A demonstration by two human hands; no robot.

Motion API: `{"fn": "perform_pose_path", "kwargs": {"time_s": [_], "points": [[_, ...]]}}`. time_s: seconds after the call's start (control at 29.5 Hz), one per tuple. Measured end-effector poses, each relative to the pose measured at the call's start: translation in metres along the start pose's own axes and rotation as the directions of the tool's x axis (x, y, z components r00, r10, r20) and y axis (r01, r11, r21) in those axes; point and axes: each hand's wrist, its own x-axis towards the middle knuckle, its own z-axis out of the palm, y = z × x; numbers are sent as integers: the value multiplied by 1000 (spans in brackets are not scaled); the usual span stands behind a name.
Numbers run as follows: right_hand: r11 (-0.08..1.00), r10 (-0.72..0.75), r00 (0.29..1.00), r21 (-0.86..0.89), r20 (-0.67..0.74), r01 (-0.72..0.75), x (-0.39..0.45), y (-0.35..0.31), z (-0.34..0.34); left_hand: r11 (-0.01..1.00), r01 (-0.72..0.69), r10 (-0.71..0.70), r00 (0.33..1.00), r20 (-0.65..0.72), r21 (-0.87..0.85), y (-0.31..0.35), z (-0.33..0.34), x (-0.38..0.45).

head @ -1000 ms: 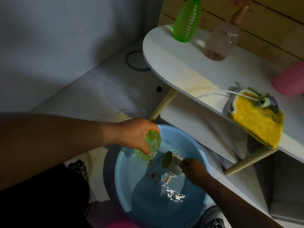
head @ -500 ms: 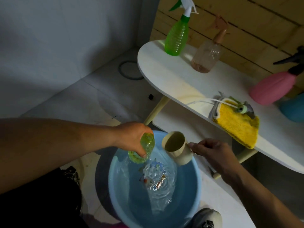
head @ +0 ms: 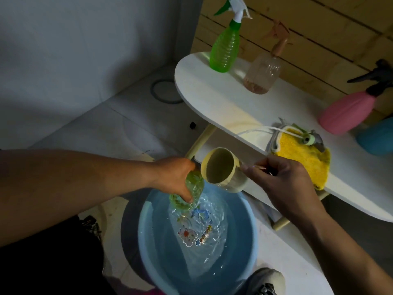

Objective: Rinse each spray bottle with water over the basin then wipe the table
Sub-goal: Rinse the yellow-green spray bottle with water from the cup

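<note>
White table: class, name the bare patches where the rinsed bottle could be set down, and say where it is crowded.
Free: the rounded near end of the white table, left of the green spray bottle; and the middle strip between the clear brown-topped bottle and the yellow cloth. Crowded: the far right, where the pink spray bottle, a blue bottle and the cloth sit close.

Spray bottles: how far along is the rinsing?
In hand: the left hand holds a headless green bottle over the basin; the right hand tips a cup at it. Left: the bottles on the table, then wiping with the yellow cloth.
</note>
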Motion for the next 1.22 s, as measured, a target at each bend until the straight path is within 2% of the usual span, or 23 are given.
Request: {"fn": "perform_pose_path", "kwargs": {"time_s": [0.44,1.22], "points": [[970,-108,992,-224,-65,91,-6,-9,3,1000,-6,5,1000,7,16,7,-1,-2],[917,-236,967,-350,-93,190,-12,-22,0,999,-18,19,1000,-2,43,9,-3,-1]]}}
